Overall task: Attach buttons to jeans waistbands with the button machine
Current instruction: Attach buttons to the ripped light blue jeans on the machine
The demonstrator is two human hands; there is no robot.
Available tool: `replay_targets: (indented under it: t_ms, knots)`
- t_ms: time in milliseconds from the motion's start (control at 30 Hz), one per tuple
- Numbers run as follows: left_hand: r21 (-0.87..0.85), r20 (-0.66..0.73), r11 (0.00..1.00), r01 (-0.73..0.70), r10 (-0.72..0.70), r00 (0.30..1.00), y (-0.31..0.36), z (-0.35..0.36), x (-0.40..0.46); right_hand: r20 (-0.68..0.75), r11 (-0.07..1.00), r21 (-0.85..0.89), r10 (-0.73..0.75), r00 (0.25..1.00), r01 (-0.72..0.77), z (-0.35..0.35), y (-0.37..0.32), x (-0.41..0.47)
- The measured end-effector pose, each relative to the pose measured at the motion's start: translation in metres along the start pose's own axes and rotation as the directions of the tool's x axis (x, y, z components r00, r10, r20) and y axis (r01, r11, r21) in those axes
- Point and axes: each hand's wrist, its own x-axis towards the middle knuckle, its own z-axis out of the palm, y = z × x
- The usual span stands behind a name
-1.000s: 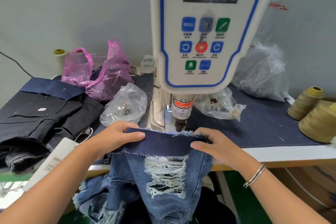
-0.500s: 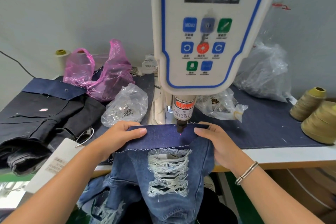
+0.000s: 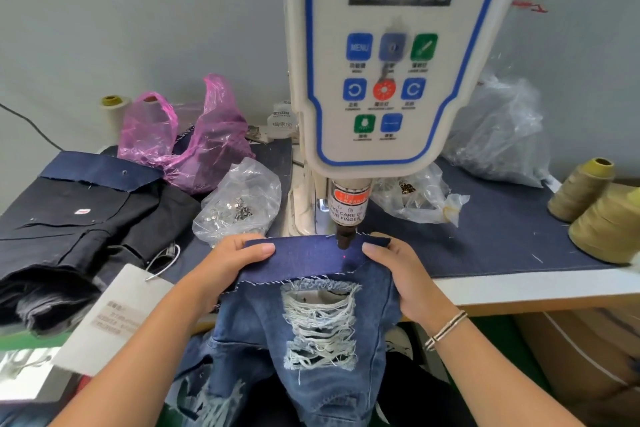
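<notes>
At frame centre, your left hand (image 3: 231, 262) and right hand (image 3: 403, 269) are each pinching the waistband (image 3: 308, 258), stretching it flat beneath the button machine (image 3: 384, 55) plunger (image 3: 344, 238) so the red laser dot (image 3: 345, 256) marks placement.

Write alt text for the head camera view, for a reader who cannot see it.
Two hands hold a dark blue waistband of ripped jeans flat under the black punch tip of a white button machine, the left hand and right hand gripping either side. A red laser dot marks the band just below the tip. Bags of metal hardware lie nearby.
</notes>
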Motion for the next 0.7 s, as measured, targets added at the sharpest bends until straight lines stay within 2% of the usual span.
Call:
replay_targets:
  t_ms: [267, 700]
  knots:
    - [0.011, 0.008, 1.000, 0.012, -0.012, 1.000, -0.0038, -0.0018, 0.0020, -0.015, 0.998, -0.060, -0.019, 1.000, 0.018, 0.0016, -0.0010, -0.0033]
    - [-0.003, 0.019, 1.000, 0.019, -0.019, 1.000, -0.0074, -0.0045, 0.0082, -0.064, 0.999, -0.040, -0.017, 0.998, 0.015, -0.0060, 0.0068, 0.0031]
